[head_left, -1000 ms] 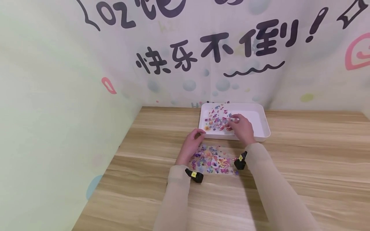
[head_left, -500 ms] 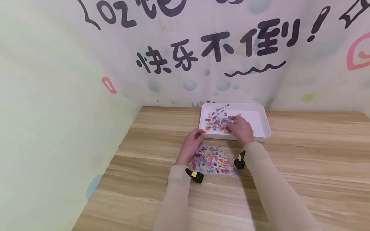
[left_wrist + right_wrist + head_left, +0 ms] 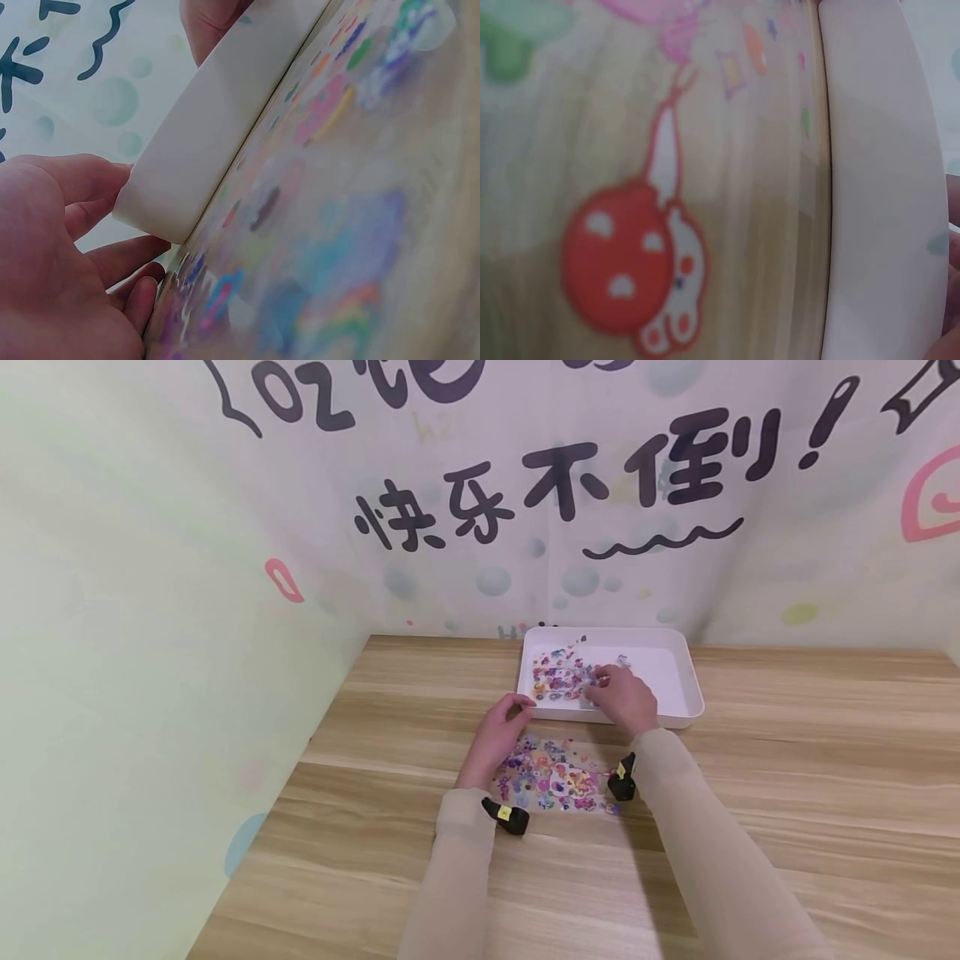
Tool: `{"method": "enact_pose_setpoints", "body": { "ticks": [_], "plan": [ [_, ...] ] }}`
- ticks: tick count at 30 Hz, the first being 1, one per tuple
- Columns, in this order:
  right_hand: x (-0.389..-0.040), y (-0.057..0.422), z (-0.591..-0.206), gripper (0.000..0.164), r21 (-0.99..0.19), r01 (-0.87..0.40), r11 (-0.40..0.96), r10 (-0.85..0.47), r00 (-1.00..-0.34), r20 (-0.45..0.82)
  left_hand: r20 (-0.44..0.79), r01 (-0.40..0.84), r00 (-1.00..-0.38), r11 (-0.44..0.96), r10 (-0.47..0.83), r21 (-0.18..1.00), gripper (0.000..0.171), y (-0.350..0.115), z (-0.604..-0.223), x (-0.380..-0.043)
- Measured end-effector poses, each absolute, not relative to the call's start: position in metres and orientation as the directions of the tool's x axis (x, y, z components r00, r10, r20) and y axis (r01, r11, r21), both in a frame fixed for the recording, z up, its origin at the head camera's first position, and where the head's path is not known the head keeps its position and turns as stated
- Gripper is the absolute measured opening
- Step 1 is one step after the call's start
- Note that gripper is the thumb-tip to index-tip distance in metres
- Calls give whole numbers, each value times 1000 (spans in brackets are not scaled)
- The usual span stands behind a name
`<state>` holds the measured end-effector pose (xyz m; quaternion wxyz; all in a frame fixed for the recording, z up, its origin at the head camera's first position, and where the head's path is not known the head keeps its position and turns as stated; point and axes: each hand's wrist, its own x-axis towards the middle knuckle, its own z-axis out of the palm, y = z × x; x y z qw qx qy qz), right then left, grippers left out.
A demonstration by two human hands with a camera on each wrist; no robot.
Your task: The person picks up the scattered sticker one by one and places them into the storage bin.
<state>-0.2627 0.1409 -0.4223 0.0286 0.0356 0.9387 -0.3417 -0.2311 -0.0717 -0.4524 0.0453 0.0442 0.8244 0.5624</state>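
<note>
In the head view, a white tray (image 3: 670, 681) stands at the back of the table with a clear sheet of colourful stickers (image 3: 557, 679) in its left part. My right hand (image 3: 624, 697) reaches over the front rim and pinches the sheet's right part between curled fingers; the fingertips are partly hidden. At the tray's near left corner is my left hand (image 3: 501, 731). The left wrist view has this hand (image 3: 67, 240) gripping the corner of the tray (image 3: 202, 142), some fingers at the rim and others low by the table.
Another clear sticker sheet (image 3: 551, 777) lies on the wooden table (image 3: 360, 860) in front of the tray, beneath both wrists. A printed cloth wall (image 3: 450, 593) rises right behind the tray, and a pale wall (image 3: 150, 652) borders the left side.
The sticker sheet in the tray has come down from a raised, tilted position to lie flatter. My right hand has lowered slightly with it; my left hand has stayed at the corner.
</note>
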Motion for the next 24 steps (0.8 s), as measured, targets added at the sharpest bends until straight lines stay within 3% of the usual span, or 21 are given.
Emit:
{"method": "enact_pose_setpoints", "body": {
  "ticks": [24],
  "plan": [
    [-262,137,-423,44,-553,51,831,30,-998,-48,-23,26,-992,386,122,922,16,-71,-453,-232]
  ]
}}
